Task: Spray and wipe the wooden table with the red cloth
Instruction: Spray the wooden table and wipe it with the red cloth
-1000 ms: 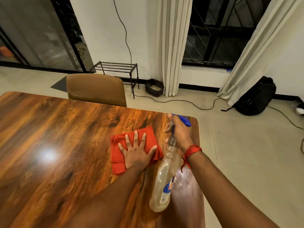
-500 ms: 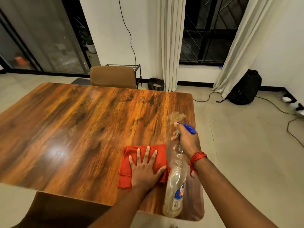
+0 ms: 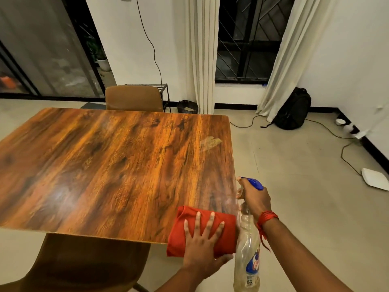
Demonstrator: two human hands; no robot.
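Note:
The wooden table (image 3: 117, 165) fills the left and middle of the head view. At its near right corner lies the red cloth (image 3: 189, 220), partly hanging over the near edge. My left hand (image 3: 202, 245) presses flat on the cloth with fingers spread and the thumb around its right edge. My right hand (image 3: 254, 199) grips the neck of a clear spray bottle (image 3: 248, 260) with a blue trigger head, held just off the table's right edge. A pale wet patch (image 3: 210, 142) shows on the table's far right side.
A brown chair (image 3: 134, 99) stands at the table's far side, another chair (image 3: 84, 264) under the near edge. A black backpack (image 3: 293, 110), cables (image 3: 347, 157) and a white device (image 3: 374, 181) lie on the floor to the right. Curtains (image 3: 200, 53) hang at the far wall.
My left hand has dragged the red cloth toward me to the table's near right corner. My right hand with the bottle has moved back off the right edge. The view has pulled back.

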